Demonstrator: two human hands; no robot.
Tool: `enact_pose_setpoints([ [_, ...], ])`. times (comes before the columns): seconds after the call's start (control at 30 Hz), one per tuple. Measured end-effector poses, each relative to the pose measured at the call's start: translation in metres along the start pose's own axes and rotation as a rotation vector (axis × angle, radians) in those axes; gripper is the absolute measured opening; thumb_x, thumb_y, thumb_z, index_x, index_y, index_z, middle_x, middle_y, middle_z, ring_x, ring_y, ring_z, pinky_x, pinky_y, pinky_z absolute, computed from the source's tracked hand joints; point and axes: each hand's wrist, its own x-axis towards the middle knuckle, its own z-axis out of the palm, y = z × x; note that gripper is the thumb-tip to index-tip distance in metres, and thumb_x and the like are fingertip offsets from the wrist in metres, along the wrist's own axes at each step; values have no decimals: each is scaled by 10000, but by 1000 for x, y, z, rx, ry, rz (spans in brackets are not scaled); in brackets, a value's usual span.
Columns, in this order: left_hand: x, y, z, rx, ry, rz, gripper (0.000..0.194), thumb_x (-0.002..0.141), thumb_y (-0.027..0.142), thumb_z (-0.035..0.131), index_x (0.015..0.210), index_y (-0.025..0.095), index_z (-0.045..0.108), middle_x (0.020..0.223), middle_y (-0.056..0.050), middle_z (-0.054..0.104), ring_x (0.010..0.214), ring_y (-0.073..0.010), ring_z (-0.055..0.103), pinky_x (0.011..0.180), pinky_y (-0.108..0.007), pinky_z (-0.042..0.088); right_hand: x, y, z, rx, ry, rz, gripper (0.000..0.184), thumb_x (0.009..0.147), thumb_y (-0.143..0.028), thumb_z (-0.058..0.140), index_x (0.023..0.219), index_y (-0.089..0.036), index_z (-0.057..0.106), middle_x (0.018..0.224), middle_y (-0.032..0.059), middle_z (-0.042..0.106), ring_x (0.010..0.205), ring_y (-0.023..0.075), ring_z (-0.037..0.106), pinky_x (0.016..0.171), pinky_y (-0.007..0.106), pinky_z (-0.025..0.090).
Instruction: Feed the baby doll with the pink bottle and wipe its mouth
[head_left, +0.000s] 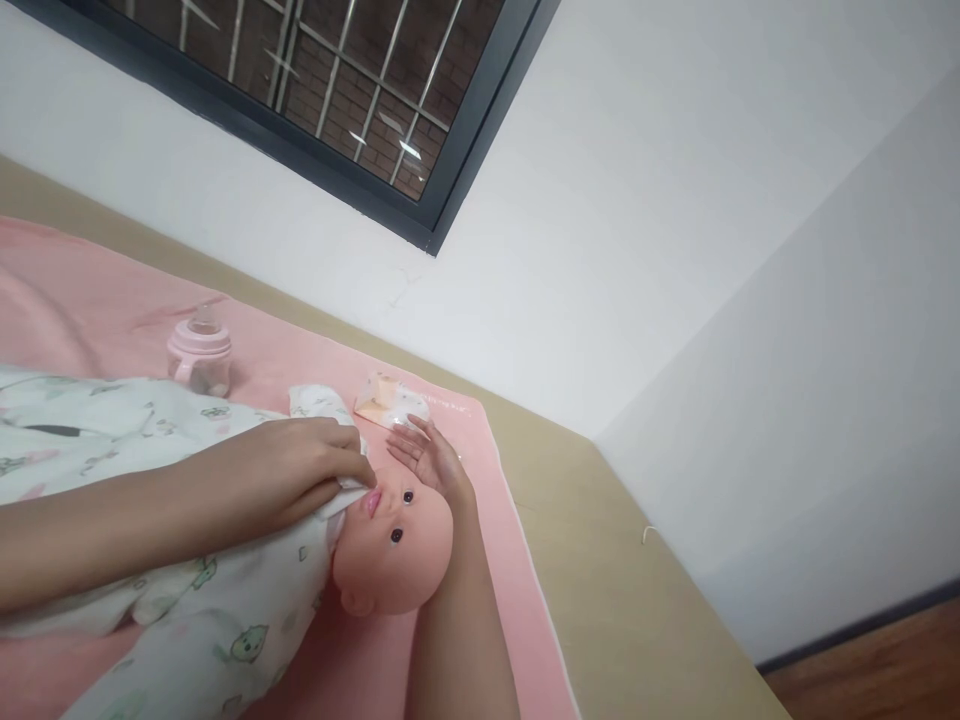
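A baby doll (416, 560) lies on its back in a white sleepsuit (255, 600) with green prints. My left hand (319, 465) reaches across its chest, fingers pinched on a white cloth (352, 498) at the doll's mouth and chin. Whether this cloth is part of the clothing I cannot tell. My right arm passes beside and partly behind the doll's head. Beyond the head, my right hand (431, 458) is open, palm showing and fingers spread. Its fingertips are close to a small clear-and-orange packet (382, 400).
A pink baby bottle (199, 350) with a handle stands behind the doll. Under everything lies a pink mat (480, 460) on a tan surface (577, 560). A white wall and a dark-framed window (442, 190) with bars rise behind. Wooden floor (885, 665) shows at lower right.
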Motion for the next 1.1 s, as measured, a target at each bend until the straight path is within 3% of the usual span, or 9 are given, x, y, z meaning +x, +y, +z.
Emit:
enact_pose_setpoints([
  [1.1, 0, -2, 8, 40, 33, 49, 343, 857, 122, 354, 922, 251, 665, 836, -20, 609, 751, -175, 551, 664, -256, 365, -2, -2, 3, 19, 16, 10, 364, 875, -416, 525, 1142, -169, 548, 1035, 84, 665, 950, 206, 662, 1030, 425, 427],
])
